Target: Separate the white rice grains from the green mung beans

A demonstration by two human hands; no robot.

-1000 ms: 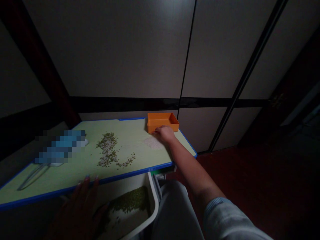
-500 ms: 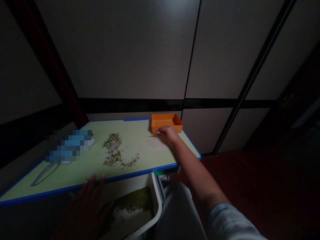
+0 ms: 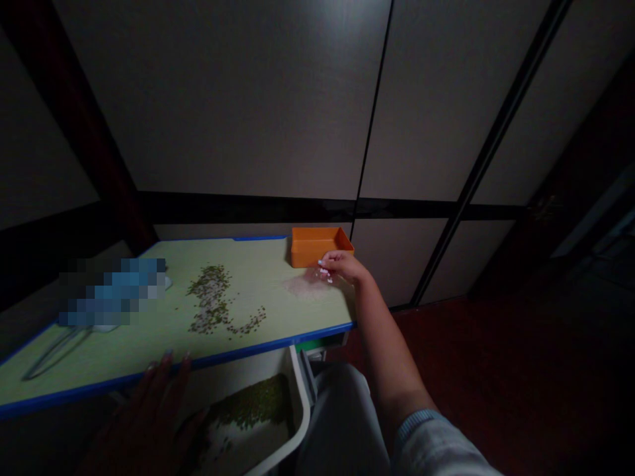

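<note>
Close in front of the orange box [image 3: 317, 254], my right hand [image 3: 342, 264] is pinched over a pale, fine-grained patch [image 3: 302, 285] on the tabletop. Small whitish bits [image 3: 325, 274] show at and just below its fingertips; their kind is too small to make out. My left hand [image 3: 149, 403] lies in shadow with its fingers outstretched, their tips at the table's blue front edge. Beside and under it is an open white drawer [image 3: 301, 396] with a heap of small green-brown seed-like pieces [image 3: 258, 400] inside.
More green-brown pieces [image 3: 211, 294] lie scattered on the pale table [image 3: 149, 344]. At the table's left is a blurred-out blue object [image 3: 126, 287] with a thin strip [image 3: 54, 354] extending from it. Panelled doors [image 3: 248, 99] stand behind the table.
My right hand has shifted slightly right and the whitish bits now show under its fingertips. The view has turned a little to the right. My left hand stays at the table edge.
</note>
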